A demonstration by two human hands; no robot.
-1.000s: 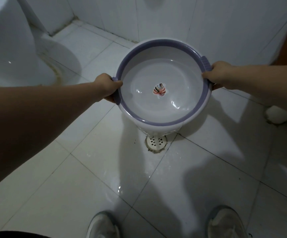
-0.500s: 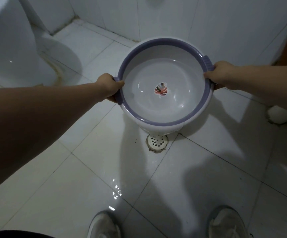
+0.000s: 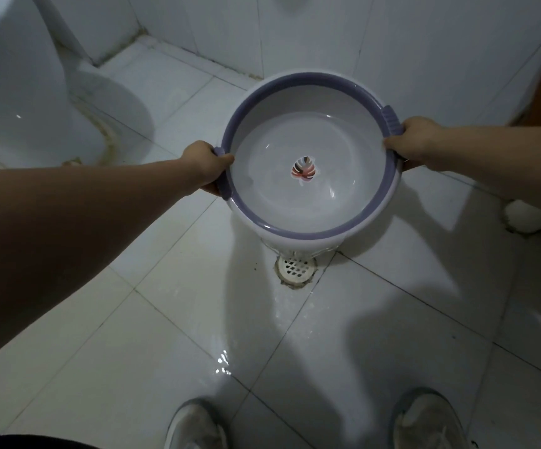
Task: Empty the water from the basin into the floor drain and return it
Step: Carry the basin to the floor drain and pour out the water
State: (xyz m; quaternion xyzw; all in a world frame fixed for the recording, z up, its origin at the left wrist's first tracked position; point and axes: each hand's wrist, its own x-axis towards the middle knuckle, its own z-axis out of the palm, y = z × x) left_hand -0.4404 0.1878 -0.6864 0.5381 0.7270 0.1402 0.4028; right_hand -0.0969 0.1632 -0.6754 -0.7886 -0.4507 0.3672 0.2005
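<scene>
Basin [image 3: 308, 176] tilted toward floor drain [image 3: 296, 266], left hand [image 3: 205, 166] and right hand [image 3: 415, 142] clamped on rim handles.
Tip gradually, near lip kept above the grate; thin trickle apparently falling.

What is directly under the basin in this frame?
The floor drain shows just below the basin, with wet tile nearer the shoes. The basin covers the drain's far edge and the floor beneath.

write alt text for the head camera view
Two hands, left hand and right hand, grip the handles of a white basin with a purple rim, tipped toward the viewer above a floor drain. The tiled floor is wet, with a toilet at left.
</scene>
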